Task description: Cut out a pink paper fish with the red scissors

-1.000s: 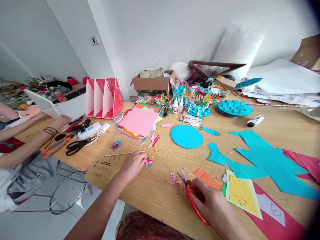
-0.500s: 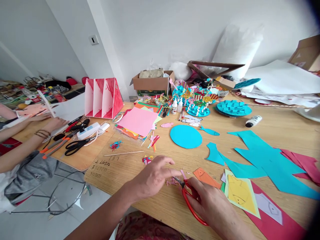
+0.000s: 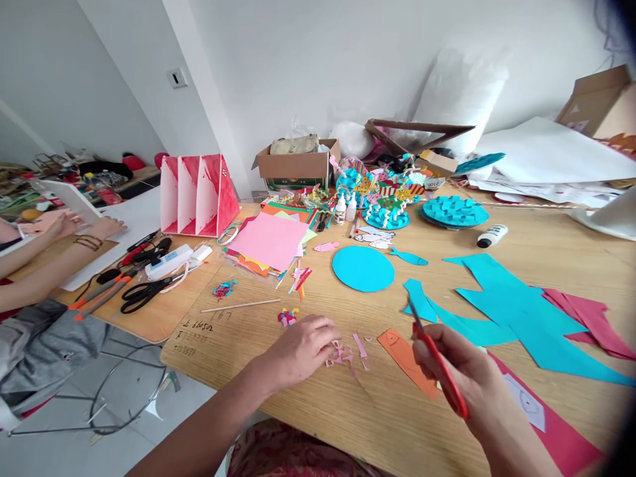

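My right hand [image 3: 460,371] is closed round red-handled scissors [image 3: 440,371], blades pointing up and away, above the table by an orange paper strip [image 3: 405,361] with a fish drawn on it. My left hand [image 3: 308,348] is low over the tabletop, fingers loosely bent, with nothing visible in them. Its fingertips are at the edge of a scatter of pink paper scraps [image 3: 342,352]; whether they touch is hard to tell. A small heap of coloured bits [image 3: 287,317] lies just behind this hand. To the right, a lilac fish drawing [image 3: 529,404] rests on red paper [image 3: 561,437].
A blue paper circle [image 3: 362,268], blue offcuts [image 3: 527,305] and a pink paper stack [image 3: 271,240] lie farther back. Glue bottles [image 3: 340,211] and blue decorated discs [image 3: 454,212] stand behind. At left are black scissors [image 3: 144,293], a power strip [image 3: 169,262] and another person's hands [image 3: 106,227].
My right hand has moved right and lifted with the scissors, away from the pink scraps. My left hand has drawn its fingers in and come down beside the scraps. The view has shifted slightly.
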The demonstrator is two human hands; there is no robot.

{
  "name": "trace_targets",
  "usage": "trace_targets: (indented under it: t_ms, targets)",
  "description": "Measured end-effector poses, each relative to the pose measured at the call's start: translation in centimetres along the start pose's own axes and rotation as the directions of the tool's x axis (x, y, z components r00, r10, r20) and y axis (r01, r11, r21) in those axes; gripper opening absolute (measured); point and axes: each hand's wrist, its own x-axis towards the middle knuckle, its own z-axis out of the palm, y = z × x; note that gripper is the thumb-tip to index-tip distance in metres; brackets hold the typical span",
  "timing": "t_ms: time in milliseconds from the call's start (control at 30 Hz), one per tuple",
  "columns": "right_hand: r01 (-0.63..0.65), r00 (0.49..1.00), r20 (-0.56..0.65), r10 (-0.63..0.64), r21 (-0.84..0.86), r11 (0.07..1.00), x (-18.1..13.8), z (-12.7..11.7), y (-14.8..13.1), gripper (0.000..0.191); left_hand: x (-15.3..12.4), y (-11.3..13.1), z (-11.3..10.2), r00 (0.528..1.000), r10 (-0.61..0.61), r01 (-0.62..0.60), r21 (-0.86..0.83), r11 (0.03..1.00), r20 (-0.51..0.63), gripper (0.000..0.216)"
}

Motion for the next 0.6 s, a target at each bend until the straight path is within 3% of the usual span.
trace_targets:
  t_ms: [67,167,300,500,600]
  targets:
    - [-0.018,0.996,-0.084,0.035,0.200,0.980,0.7,0.0,-0.6,0.025,0.7,0.7,0.3,0.999,-0.019,0.019,0.007,1.000,0.040,0.015]
    - [0.022,0.994,-0.113,0.013,0.304,0.953,2.0,0.2,-1.6,0.029,1.7,1.4,0.8,0.998,-0.002,0.001,0.013,1.000,0.060,0.016]
    - [0.112,0.982,-0.180,-0.048,0.367,0.924,3.4,0.8,-2.2,0.028,2.1,1.4,1.7,0.993,0.067,-0.073,0.064,0.995,0.093,0.038]
    - [0.094,0.969,-0.246,-0.005,0.350,0.932,3.3,2.1,-0.9,0.019,1.7,1.2,3.7,0.995,0.071,-0.079,0.144,0.986,0.064,0.075]
    - [0.095,0.973,-0.231,-0.019,0.325,0.941,3.1,2.6,-0.2,0.015,1.7,1.4,4.3,0.995,0.080,-0.090,0.176,0.980,0.065,0.068]
